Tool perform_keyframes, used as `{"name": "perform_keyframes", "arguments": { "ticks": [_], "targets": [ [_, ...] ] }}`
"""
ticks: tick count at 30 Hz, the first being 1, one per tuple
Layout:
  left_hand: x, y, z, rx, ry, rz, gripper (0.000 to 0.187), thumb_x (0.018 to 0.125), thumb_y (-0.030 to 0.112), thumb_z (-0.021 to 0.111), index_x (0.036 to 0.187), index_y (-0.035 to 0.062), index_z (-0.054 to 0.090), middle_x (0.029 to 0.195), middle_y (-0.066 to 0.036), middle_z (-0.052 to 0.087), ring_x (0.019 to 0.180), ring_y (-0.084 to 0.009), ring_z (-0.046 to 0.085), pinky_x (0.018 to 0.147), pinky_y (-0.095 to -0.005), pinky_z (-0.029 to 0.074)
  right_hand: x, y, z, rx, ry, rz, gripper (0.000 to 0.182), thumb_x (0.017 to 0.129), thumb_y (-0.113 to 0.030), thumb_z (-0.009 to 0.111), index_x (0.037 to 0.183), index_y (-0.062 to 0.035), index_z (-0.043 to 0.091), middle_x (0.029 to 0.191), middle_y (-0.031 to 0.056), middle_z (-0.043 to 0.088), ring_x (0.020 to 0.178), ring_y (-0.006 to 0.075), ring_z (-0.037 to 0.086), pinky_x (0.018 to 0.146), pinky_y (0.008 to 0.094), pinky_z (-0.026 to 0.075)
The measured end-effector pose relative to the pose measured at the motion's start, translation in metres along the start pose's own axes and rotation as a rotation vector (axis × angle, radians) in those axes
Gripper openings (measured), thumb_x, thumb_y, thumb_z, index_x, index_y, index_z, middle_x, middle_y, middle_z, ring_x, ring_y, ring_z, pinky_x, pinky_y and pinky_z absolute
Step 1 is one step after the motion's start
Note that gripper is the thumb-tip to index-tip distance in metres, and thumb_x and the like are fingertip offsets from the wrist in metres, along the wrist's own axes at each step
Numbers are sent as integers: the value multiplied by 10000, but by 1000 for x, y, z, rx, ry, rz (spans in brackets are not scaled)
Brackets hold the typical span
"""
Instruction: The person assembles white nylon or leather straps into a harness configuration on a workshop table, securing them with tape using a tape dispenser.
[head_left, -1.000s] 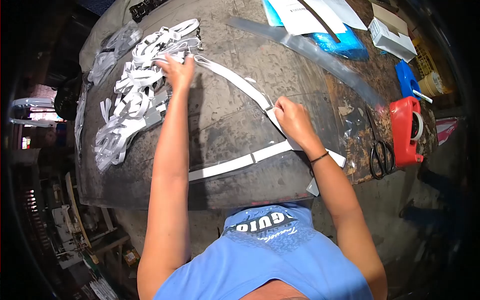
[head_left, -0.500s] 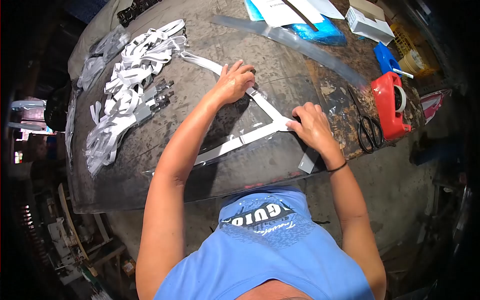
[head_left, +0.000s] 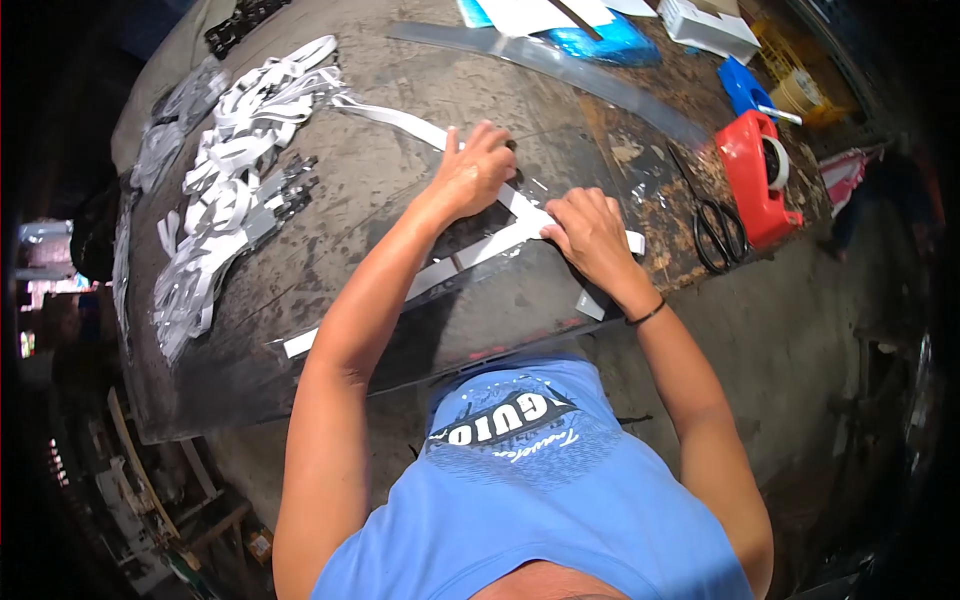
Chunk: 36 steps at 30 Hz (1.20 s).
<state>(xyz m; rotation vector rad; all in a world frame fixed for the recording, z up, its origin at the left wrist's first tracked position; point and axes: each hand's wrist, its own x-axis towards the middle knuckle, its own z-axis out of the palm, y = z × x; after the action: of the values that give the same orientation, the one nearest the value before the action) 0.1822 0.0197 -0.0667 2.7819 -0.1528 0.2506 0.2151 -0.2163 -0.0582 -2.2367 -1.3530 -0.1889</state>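
A white strap (head_left: 480, 250) lies in a Y shape on the dark table (head_left: 380, 180), its two arms meeting near my right hand. My left hand (head_left: 478, 170) is bent over the upper arm of the strap, fingers curled onto it. At the junction, my right hand (head_left: 590, 232) presses on the strap with thumb and fingers drawn together. A short white end sticks out to the right of that hand. Clear plastic shows around the strap. Below my right hand, a small grey tag (head_left: 590, 304) hangs near the table edge.
Piled white straps (head_left: 240, 150) with black buckles lie at the left beside plastic bags (head_left: 175, 125). On the right are black scissors (head_left: 718, 235) and a red tape dispenser (head_left: 748, 175). A long clear strip (head_left: 560, 75), a blue packet (head_left: 610, 42) and a white box (head_left: 710, 30) lie farther back.
The camera view has shifted, moving the table items left in the picture. The lower strap's white end now shows left of my left forearm, and a short end shows right of my right hand.
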Motion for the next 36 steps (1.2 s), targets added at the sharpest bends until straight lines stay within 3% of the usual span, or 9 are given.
{"name": "perform_keyframes", "arguments": {
  "ticks": [4,8,12,17,20,23,28,31,36],
  "targets": [
    [-23,32,-17,-109,404,-54,234,866,121,675,1098,89,663,1395,-151,491,1350,-351,410,1086,-519,340,-6,24,-36,135,129,23,229,827,-182,698,1026,-77,653,980,87,607,946,282,557,812,397,439],
    [-69,75,-17,-351,424,-84,199,853,43,679,1052,48,683,1290,-171,559,1103,-312,596,933,-382,485,-41,54,-89,281,185,351,179,885,-80,613,1047,-24,666,932,139,634,891,307,621,800,381,490],
    [-87,105,0,-441,450,32,173,809,13,707,978,36,675,1167,-161,607,913,-285,625,763,-375,521,-79,64,-84,264,22,482,202,902,-111,594,1061,-8,666,928,137,640,895,284,632,810,366,492],
    [-98,112,35,-478,353,13,133,808,58,725,931,40,678,1052,-138,649,801,-282,649,672,-357,534,-79,43,-73,167,-39,327,383,821,-107,678,1191,-30,616,1133,129,573,1067,275,559,906,340,452],
    [-96,117,31,-517,369,-65,127,811,81,730,917,41,674,1042,-139,652,809,-290,648,679,-366,530,-70,49,-68,116,-80,202,368,798,-116,709,1143,-28,613,1198,125,566,1089,270,550,923,358,447],
    [-99,115,32,-538,390,-79,124,804,80,732,908,44,674,1038,-128,654,845,-285,646,706,-372,524,-54,46,-82,533,-188,239,291,781,-114,742,1016,-31,593,1344,110,533,1117,179,555,956,331,438],
    [-100,114,32,-373,500,-13,204,794,96,738,983,59,672,1134,-131,616,1036,-321,586,845,-410,480,-39,34,-90,994,-212,329,316,783,-52,757,1024,-53,553,1323,120,547,1100,135,535,965,304,441],
    [-99,113,30,-293,552,-32,346,801,129,736,1125,73,630,1260,-147,544,1184,-361,498,961,-462,410,-31,32,-92,886,-227,390,318,781,-168,771,1009,-39,590,967,15,625,922,97,565,827,269,466],
    [-87,104,29,-131,424,-43,600,855,261,697,1386,103,465,1444,-177,407,1357,-403,347,1079,-549,291,-13,22,-100,919,-217,383,295,811,-180,756,1011,-33,597,951,13,615,898,95,562,798,271,471]
  ]
}}
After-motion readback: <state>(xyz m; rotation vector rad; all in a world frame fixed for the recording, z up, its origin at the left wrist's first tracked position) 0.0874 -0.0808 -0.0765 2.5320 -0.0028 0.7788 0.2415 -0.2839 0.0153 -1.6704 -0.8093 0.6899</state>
